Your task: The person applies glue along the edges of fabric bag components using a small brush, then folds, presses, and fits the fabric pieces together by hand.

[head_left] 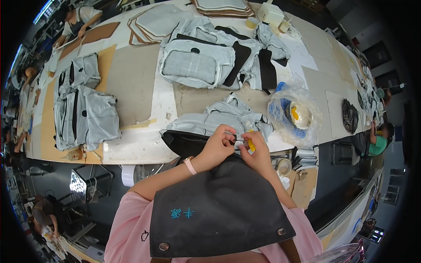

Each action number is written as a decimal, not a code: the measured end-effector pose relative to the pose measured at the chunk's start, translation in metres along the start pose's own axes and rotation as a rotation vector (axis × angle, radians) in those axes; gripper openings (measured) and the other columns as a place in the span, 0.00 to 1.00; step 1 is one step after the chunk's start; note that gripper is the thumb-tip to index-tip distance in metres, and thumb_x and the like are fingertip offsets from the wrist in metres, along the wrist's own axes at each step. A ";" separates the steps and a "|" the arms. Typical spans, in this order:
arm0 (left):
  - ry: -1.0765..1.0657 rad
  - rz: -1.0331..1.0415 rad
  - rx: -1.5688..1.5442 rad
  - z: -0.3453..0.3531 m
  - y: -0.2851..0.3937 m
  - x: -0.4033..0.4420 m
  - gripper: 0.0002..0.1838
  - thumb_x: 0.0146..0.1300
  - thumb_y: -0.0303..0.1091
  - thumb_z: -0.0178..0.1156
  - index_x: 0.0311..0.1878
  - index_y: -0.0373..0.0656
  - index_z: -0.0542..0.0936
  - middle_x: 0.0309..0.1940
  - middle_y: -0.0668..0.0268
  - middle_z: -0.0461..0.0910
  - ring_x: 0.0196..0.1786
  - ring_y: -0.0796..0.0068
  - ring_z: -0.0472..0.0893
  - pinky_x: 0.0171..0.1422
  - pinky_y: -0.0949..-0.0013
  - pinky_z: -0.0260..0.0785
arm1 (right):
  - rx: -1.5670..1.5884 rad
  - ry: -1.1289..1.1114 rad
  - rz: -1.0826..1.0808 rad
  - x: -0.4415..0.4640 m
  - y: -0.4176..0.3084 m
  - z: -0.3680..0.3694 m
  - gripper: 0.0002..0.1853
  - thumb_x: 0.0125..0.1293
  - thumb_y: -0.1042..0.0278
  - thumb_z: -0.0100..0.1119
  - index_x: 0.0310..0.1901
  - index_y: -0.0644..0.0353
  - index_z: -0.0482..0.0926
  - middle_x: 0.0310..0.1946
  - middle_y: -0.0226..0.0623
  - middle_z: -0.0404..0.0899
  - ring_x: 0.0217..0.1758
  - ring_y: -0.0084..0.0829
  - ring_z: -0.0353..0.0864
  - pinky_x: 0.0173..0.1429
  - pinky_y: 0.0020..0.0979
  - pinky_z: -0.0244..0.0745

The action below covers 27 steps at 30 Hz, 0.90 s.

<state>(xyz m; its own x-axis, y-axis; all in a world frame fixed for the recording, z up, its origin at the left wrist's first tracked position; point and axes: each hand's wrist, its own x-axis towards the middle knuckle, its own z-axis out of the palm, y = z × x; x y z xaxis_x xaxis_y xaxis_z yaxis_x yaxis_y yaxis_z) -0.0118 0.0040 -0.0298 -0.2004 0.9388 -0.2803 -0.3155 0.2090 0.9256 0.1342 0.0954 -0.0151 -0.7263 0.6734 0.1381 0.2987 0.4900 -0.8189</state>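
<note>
My left hand (pixel 219 147) is closed, with thumb and fingertips pinched at the edge of a grey-white fabric bag piece (pixel 199 122). What exactly lies between those fingertips is too small to make out. My right hand (pixel 258 155) is curled around a small yellow-handled tool (pixel 251 145), its tip hidden near the left fingertips. The bag piece lies at the table's near edge, with its black lining (pixel 184 143) facing me. A dark apron (pixel 219 206) covers my front just below both hands.
Stacked grey-white bags (pixel 193 65) lie ahead, with more bags (pixel 85 114) at left. A bowl (pixel 302 115) in plastic wrapping sits right of my hands. A black bundle (pixel 350 116) lies farther right. Other people (pixel 378 140) work around the table (pixel 131 151).
</note>
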 end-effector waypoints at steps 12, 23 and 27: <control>0.100 0.220 0.171 -0.005 0.001 0.003 0.19 0.54 0.15 0.54 0.49 0.39 0.68 0.39 0.69 0.74 0.44 0.82 0.73 0.51 0.77 0.65 | -0.027 0.181 -0.181 0.006 -0.020 -0.021 0.10 0.56 0.81 0.59 0.41 0.63 0.74 0.40 0.43 0.74 0.36 0.33 0.76 0.39 0.28 0.72; 0.029 0.198 0.085 -0.003 0.000 0.007 0.19 0.55 0.17 0.56 0.50 0.40 0.68 0.40 0.68 0.76 0.43 0.83 0.74 0.50 0.79 0.65 | 0.465 0.218 0.107 -0.003 -0.048 -0.057 0.04 0.68 0.73 0.50 0.39 0.62 0.67 0.37 0.44 0.78 0.22 0.13 0.65 0.29 0.16 0.64; 0.010 0.154 0.058 -0.004 0.003 0.005 0.20 0.55 0.17 0.56 0.51 0.40 0.67 0.40 0.68 0.76 0.43 0.84 0.74 0.50 0.79 0.65 | 0.571 0.267 0.027 0.001 -0.059 -0.057 0.04 0.68 0.73 0.50 0.37 0.63 0.69 0.34 0.39 0.79 0.22 0.14 0.66 0.29 0.17 0.64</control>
<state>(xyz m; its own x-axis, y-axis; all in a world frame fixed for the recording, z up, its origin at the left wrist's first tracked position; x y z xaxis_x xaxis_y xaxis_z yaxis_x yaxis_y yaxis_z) -0.0175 0.0084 -0.0293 -0.2519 0.9581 -0.1365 -0.2260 0.0789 0.9709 0.1508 0.0989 0.0649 -0.5213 0.8326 0.1868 -0.1165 0.1474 -0.9822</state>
